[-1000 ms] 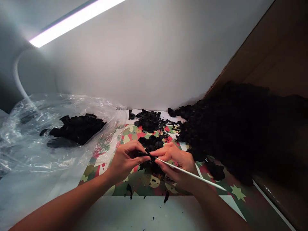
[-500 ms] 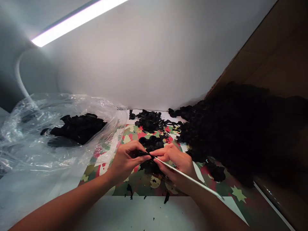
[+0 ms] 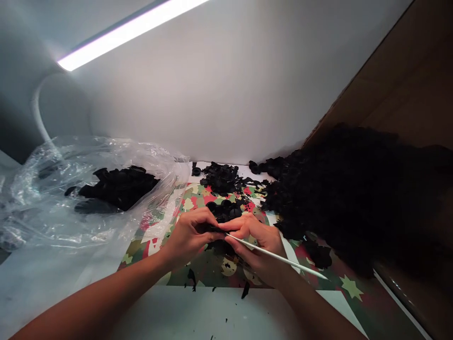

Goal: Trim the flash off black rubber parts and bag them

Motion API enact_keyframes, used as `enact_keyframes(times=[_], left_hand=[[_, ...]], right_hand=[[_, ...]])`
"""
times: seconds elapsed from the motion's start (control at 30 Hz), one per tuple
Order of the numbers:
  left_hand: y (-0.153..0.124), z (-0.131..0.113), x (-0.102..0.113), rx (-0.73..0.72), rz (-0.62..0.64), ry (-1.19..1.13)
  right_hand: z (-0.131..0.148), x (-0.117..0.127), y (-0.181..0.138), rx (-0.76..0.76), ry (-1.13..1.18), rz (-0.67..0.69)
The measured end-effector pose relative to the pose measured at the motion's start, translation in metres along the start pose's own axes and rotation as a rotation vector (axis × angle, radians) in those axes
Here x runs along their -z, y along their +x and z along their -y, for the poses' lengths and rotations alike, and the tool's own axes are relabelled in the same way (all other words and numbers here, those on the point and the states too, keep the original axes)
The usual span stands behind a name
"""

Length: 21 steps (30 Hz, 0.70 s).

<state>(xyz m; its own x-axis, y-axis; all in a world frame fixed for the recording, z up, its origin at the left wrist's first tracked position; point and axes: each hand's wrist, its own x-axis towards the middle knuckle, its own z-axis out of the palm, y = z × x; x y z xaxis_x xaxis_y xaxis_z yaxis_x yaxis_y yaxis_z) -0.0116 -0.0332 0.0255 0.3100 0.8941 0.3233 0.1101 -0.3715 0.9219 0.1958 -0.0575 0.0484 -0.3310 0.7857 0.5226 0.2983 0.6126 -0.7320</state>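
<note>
Close together over the patterned paper (image 3: 212, 274), both hands work at one small black rubber-like piece (image 3: 209, 228), mostly hidden by fingers. My left hand (image 3: 187, 236) pinches it between thumb and fingers. My right hand (image 3: 264, 241) is closed around a thin white stick (image 3: 286, 259), its near tip at the black piece and its tapered end pointing right over the wrist. The right fingertips also touch the piece. Just beyond the hands sits a cluster of round black parts (image 3: 226, 208); more dark pieces show beneath the fingers.
At left lies a clear plastic bag (image 3: 170, 165) with black parts (image 3: 120, 189) on it. Black scraps (image 3: 219, 177) are piled at the back. A large black heap (image 3: 336, 203) spills from a cardboard box (image 3: 399, 80) at right. A lit lamp (image 3: 134, 35) hangs above.
The white stick has tilted, its free end now a little higher and flatter. The fingers have shifted slightly around the black piece. The whole view has moved a little.
</note>
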Motion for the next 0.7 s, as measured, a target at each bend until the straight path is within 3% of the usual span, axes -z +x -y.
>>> enact_keyframes(times=[0.33,0.5,0.6,0.7], left_hand=[[0.001,0.005,-0.001,0.023,0.022,0.022],[-0.001,-0.001,-0.002,0.022,0.08,0.016],[-0.003,-0.006,-0.002,-0.003,0.141,-0.032],[-0.001,-0.005,-0.001,-0.001,0.107,-0.056]], right_hand=[[-0.004,-0.006,0.0,0.093,-0.022,-0.008],[-0.024,-0.01,0.002,0.225,-0.332,-0.114],[-0.029,0.0,0.006,0.083,-0.396,-0.136],[-0.022,0.008,0.009,-0.112,-0.213,-0.105]])
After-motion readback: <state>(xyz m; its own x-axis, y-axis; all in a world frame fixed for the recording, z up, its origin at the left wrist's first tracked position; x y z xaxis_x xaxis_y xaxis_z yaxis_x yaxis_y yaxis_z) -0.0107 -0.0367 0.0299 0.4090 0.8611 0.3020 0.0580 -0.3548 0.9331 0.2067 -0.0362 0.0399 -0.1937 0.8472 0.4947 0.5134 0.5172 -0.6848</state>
